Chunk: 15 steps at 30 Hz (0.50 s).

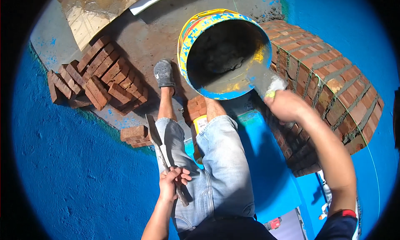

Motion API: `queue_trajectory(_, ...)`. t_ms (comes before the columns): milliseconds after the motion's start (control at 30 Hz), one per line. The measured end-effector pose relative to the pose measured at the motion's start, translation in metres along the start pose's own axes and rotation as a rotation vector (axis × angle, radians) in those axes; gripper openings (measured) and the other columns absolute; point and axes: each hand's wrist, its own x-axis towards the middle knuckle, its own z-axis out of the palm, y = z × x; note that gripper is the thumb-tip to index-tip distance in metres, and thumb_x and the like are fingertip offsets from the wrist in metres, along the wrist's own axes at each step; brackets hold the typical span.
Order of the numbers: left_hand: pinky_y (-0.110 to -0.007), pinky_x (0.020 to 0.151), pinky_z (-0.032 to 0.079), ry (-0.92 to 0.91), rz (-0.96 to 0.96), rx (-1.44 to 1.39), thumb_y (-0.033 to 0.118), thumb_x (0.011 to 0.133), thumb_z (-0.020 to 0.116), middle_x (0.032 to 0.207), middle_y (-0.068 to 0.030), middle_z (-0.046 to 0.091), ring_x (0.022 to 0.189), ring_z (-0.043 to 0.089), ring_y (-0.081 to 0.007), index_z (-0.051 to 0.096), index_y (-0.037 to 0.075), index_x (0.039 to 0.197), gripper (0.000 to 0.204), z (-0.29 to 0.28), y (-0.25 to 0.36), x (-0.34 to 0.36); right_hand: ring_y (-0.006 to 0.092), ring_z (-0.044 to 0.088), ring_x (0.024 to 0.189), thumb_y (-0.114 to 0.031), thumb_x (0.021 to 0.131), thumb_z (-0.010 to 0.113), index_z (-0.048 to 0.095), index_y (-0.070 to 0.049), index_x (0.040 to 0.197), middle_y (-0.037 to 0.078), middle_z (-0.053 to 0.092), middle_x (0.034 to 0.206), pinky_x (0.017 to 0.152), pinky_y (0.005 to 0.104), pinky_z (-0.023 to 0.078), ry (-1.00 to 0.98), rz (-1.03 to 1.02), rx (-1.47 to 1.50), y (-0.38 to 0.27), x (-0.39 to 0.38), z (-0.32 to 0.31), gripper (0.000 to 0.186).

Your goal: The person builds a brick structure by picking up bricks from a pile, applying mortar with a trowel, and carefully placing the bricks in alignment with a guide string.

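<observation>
Looks like a building site to me: stacked loose bricks point(106, 75), a brick wall point(325, 100) with mortar joints, string point(319, 76) along it, splattered bucket point(227, 94).

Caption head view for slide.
Left hand holding a long dark tool, right hand by a round blue-yellow bucket, red brickwork at right.

Hard sunlight here, dark shadow lying across the flat, bright-blue painted surface point(266, 188), straight edges bowing, corners fisheye-black!

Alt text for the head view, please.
Right hand at the rim of a round yellow-and-blue bucket of grey material; left hand gripping a long dark tool. Red bricks lie left, a mortared red-brick wall right.
</observation>
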Motion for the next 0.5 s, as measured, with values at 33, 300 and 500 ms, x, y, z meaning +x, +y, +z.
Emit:
queue_trajectory(33,-0.028,0.051,0.052,-0.001,-0.006,0.003,0.008,0.086,0.051,0.081,-0.0194,0.066,0.063,0.066,-0.0242,0.060,-0.005,0.080,0.017,0.000,0.002,0.000,0.0375,0.064,0.088,-0.033,0.093,0.044,0.063,0.010,0.088,0.027,0.064,0.088,0.079,0.0457,0.050,0.105,-0.130,-0.282,0.013,0.008,0.002,0.047)
queue_trajectory(300,-0.027,0.052,0.052,-0.027,0.016,-0.018,0.009,0.086,0.051,0.080,-0.0189,0.066,0.064,0.066,-0.0237,0.060,-0.006,0.081,0.018,-0.002,0.001,-0.002,0.0281,0.067,0.072,-0.035,0.094,0.042,0.063,0.009,0.087,0.019,0.067,0.074,0.075,0.0388,0.051,-0.180,0.007,0.024,-0.021,-0.005,0.007,0.048)
queue_trajectory(500,-0.029,0.050,0.050,0.025,-0.010,-0.018,0.009,0.085,0.052,0.080,-0.0215,0.064,0.062,0.065,-0.0267,0.048,0.003,0.068,0.018,0.002,0.007,-0.003,0.0147,0.053,0.054,-0.044,0.092,0.051,0.051,-0.004,0.083,0.006,0.053,0.071,0.046,0.0300,0.045,-0.431,0.114,0.963,-0.043,-0.022,0.032,0.041)
